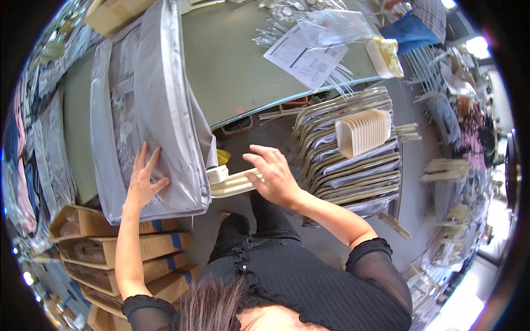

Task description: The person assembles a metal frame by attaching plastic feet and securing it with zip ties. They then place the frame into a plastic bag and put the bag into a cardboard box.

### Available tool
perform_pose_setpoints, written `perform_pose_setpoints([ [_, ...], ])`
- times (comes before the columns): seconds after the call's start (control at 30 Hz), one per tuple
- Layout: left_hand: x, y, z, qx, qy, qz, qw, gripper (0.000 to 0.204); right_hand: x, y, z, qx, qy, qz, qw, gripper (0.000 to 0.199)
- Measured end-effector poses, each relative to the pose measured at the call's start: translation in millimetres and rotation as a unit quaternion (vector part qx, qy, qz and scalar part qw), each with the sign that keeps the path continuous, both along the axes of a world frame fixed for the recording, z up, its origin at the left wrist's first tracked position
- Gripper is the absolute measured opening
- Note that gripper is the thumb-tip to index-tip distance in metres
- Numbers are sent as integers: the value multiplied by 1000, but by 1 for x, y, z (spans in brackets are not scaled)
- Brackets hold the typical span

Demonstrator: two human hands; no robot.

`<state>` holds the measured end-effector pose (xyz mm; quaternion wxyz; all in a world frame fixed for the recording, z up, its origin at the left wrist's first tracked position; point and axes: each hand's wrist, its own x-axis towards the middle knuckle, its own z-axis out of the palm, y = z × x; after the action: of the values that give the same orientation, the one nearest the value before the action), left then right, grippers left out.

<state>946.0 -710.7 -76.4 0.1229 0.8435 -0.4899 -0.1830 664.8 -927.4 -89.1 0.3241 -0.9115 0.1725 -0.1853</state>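
Note:
A large grey fabric case [165,99] with a see-through panel lies over the left part of the table and its near edge. My left hand [144,185] rests flat on the case near its front end, fingers spread. From the case's right side stick out cream-coloured bars [237,185], with a pale block-like end piece [217,175] beside them. At the outer end of these bars is my right hand [276,179]. Its fingers are apart and lightly bent, the thumb by the bars; whether the palm presses on them is hidden.
The green table [226,71] carries a printed sheet [306,58], thin white rods and a cream box [383,58]. Right of me, stacked cream frames [348,187] bear nested beige trays [362,134]. Cardboard boxes [105,251] stand at left. Another person [417,25] is at the far right.

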Motion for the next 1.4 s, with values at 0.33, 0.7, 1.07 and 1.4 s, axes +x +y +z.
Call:
perform_pose_setpoints([
  [0.33,-173,154,-66,-300,-20,367,880,29,-3,123,-54,73,38,376,923,17],
  [0.7,-401,254,-324,5,325,593,737,66,148,182,-377,35,301,106,947,31],
  [1.07,-310,265,-482,-50,143,692,706,51,435,271,-626,-138,145,248,948,25],
  [1.4,-308,237,-503,30,7,754,657,50,527,338,-720,-246,6,299,922,43],
])
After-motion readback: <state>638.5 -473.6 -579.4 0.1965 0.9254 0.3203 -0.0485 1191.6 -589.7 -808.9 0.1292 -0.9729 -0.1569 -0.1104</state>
